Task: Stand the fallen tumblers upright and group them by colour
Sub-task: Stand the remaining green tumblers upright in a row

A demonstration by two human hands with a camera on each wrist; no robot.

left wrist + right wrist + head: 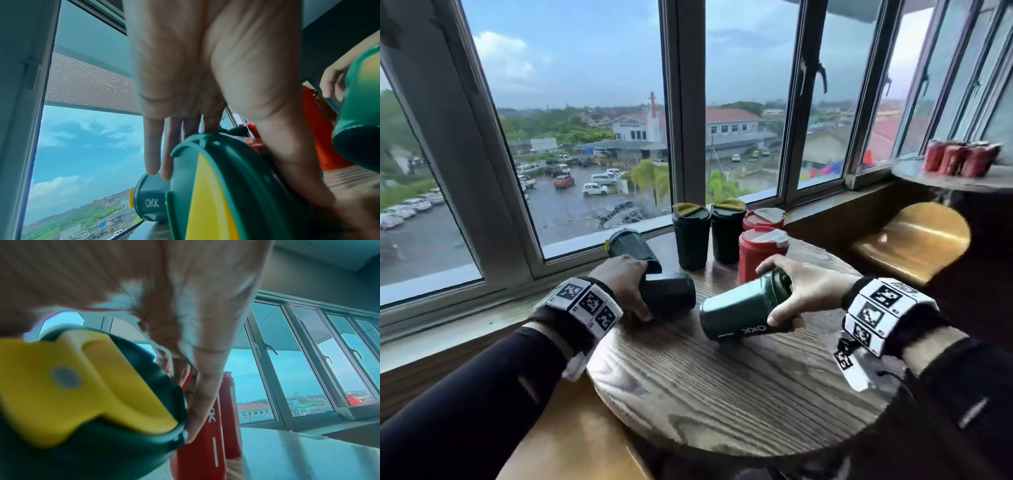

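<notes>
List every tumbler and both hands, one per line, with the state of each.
Left hand: grips a fallen green tumbler.
Left-held green tumbler: on its side on the table.
Right hand: grips a green tumbler at its lid end.
Right-held green tumbler: tilted, not yet upright.
Third fallen green tumbler: on its side, untouched.
Two green tumblers: upright, side by side.
Two red tumblers: upright, together.

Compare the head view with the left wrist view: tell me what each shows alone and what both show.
Only the head view: two upright green tumblers, the round table's whole top, red cans on a far ledge. Only the left wrist view: the yellow lid insert of the held tumbler. Both: the left hand gripping a fallen green tumbler, another fallen one behind, and red tumblers.
</notes>
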